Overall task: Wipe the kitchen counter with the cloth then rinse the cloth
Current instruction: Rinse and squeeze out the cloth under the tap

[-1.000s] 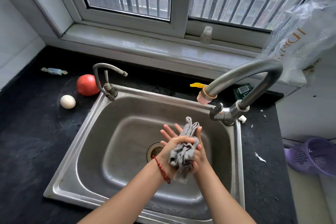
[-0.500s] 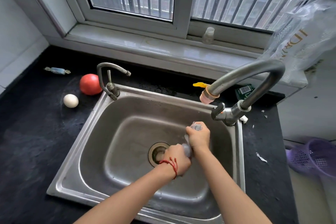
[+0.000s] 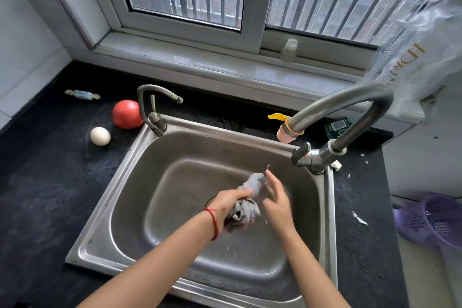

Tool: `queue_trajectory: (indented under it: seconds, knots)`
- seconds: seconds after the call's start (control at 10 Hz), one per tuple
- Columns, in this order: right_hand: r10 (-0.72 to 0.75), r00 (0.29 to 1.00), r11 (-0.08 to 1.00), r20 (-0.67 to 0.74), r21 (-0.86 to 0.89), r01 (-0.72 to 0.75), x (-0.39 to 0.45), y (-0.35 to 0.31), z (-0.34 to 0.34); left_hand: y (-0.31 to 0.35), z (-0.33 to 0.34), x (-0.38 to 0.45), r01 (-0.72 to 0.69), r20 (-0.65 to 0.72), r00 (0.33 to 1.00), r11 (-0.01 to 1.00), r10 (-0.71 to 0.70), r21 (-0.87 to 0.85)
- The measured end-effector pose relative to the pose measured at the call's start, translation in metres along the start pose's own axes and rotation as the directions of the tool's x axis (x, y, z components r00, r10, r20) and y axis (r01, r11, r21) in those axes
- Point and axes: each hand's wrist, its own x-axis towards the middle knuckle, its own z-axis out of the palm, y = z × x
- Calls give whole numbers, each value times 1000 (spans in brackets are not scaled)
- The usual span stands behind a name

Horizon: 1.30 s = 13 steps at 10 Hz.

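1. The left hand (image 3: 228,204), at centre frame, grips the bunched grey cloth (image 3: 246,204) with its fingers curled round the middle of the wad.
2. The right hand (image 3: 276,201), just right of it, has straight, spread fingers beside the cloth's upper end; blur hides whether they touch.
3. The cloth hangs above the sink (image 3: 140,157) basin, near the drain. Its long axis runs from lower left to upper right, toward the large faucet (image 3: 350,105); the free upper tip lies nearer the right hand, so I judge that hand would take it for wringing.
4. Upper right, a plastic bag (image 3: 420,52) shows gold letters, roughly "IDR", not fully readable. A green packet (image 3: 336,127) carries a barcode; its text is too small.
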Motion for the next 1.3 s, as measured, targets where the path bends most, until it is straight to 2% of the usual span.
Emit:
queue_trajectory:
  seconds: [0.1, 0.2, 0.3, 0.4, 0.5, 0.6, 0.7, 0.8, 0.9, 1.0, 1.1, 1.2, 1.3]
  knots:
    - [-457, 876, 659, 156, -602, 451, -11, 21, -2, 5, -4, -9, 250, 364, 921, 927, -138, -281]
    - [-810, 578, 370, 100, -678, 635, 1, -3, -9, -13, -1, -15, 420, 698, 712, 841, -72, -341]
    - [-878, 314, -4, 360, -663, 749, 8, -39, -25, -17, -12, -19, 469, 863, 505, 843, -12, -264]
    - [-748, 257, -289, 612, -648, 704, 9, -52, -35, 1, -21, -25, 150, 736, 661, 986, -150, 66]
    - [-629, 348, -327, 696, -642, 694, 11, -41, -35, 9, -17, -15, -129, 397, 914, 872, -80, 472]
    - [-394, 594, -291, 701, -708, 643, 9, -37, -19, 12, -12, -5, -261, 219, 965, 471, 143, 843]
    - [-23, 840, -106, 542, -837, 537, 10, -38, -1, 13, -13, 6, -196, 189, 935, -8, 300, 981]
    - [160, 918, 105, 362, -931, 349, 16, -37, 4, 13, -11, 18, -188, 251, 902, -202, 351, 961]
    - [350, 884, 244, 311, -941, 235, 25, -35, 0, 6, -8, 23, -233, 332, 874, -293, 356, 927]
    - [532, 787, 304, 313, -938, 168, 29, -35, -7, -9, -3, 23, -271, 385, 845, -323, 371, 907]
    - [637, 678, 394, 367, -911, 122, 30, -37, -17, -18, 0, 20, -293, 391, 827, -284, 403, 913]
    - [559, 718, 486, 414, -866, 121, 29, -34, -19, -17, -6, 19, -322, 332, 835, -98, 438, 942]
    - [118, 926, 463, 357, -845, 267, 21, -23, -19, -12, -12, 17, -303, 114, 892, 392, 437, 868]
